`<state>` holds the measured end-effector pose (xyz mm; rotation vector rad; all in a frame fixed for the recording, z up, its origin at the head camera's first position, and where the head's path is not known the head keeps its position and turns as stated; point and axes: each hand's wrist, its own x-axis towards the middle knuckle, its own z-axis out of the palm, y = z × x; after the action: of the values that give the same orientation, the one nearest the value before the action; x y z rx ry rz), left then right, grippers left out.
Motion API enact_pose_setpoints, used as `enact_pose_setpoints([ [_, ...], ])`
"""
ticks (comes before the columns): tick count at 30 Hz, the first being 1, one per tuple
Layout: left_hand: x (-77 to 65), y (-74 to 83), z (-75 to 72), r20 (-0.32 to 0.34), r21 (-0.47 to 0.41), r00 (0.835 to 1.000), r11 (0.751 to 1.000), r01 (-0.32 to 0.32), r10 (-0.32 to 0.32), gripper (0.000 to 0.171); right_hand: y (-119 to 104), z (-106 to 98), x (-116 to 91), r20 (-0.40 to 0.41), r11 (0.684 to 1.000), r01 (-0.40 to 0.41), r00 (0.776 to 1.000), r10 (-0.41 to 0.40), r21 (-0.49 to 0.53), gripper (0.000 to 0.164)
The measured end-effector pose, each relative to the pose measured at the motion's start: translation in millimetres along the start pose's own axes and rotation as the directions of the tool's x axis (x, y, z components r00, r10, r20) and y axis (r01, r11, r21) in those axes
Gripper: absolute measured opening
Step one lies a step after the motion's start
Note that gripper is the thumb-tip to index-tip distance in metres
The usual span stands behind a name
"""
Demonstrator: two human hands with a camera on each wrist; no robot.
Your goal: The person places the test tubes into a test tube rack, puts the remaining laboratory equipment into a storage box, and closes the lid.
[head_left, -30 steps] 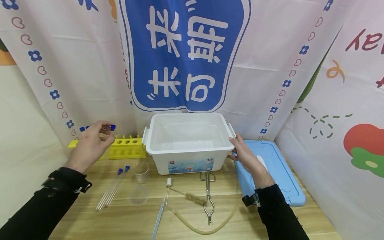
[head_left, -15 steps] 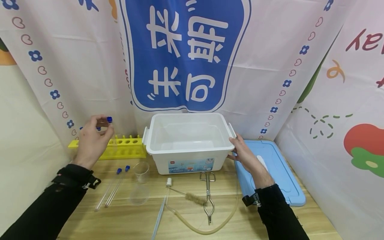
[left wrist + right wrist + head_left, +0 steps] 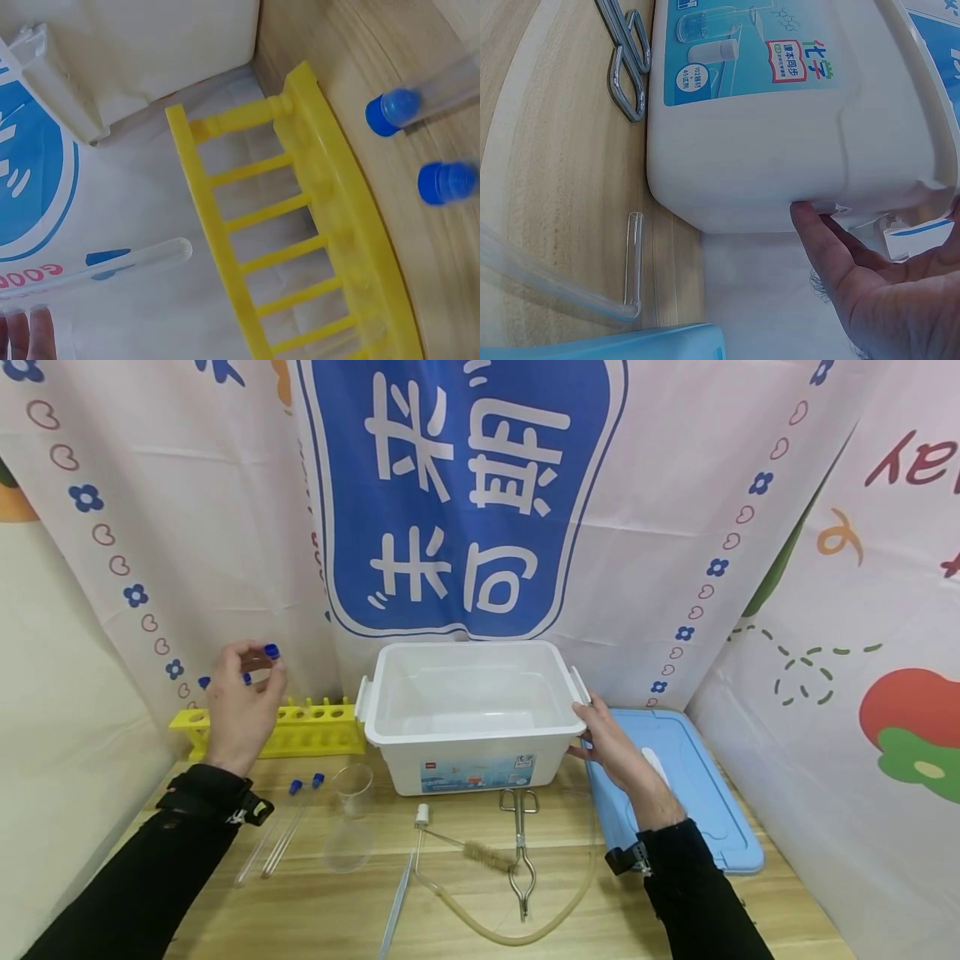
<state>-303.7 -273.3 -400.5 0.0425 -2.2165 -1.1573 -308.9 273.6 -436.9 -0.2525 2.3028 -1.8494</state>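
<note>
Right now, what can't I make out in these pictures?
Head view: part of the yellow rack, behind the left hand.
Head view: small print on the box label, too tiny.
Head view: near tip of the narrow tool, cut off by the bottom edge.
Left wrist view: capped end of the held tube, beyond the left edge.

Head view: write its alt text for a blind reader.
A person's left hand pinches a clear, blue-capped test tube near a yellow plastic rack, while the right hand holds the right end of an open white plastic bin. On the wooden table lie silver metal tongs, a tan bristle brush, curved tan tubing and a light-blue plastic lid.
</note>
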Motion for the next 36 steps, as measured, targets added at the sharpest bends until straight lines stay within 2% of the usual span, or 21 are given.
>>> enact_pose_setpoints([
  [6,0.2,-3.6,9.0,0.000,-0.016,1.000,1.000,-0.003,0.003,0.048,-0.2,0.2,0.1,-0.001,1.000,-0.002,1.000,0.002,0.000,0.080],
  [14,-1.3,-10.2,14.1,0.080,-0.011,0.997,1.000,0.005,-0.004,0.051,0.4,0.1,0.1,0.001,1.000,0.005,1.000,-0.005,0.000,0.083],
  [30,-9.3,-28.9,25.7,0.139,0.017,0.988,0.998,-0.068,0.065,0.047,0.2,-0.2,-0.5,0.005,1.000,0.012,1.000,-0.012,0.000,0.083],
  [36,-11.2,-33.4,28.7,0.172,0.042,0.983,0.997,-0.068,0.060,0.045,0.2,-0.4,-0.4,0.007,1.000,0.011,1.000,-0.011,0.005,0.082],
])
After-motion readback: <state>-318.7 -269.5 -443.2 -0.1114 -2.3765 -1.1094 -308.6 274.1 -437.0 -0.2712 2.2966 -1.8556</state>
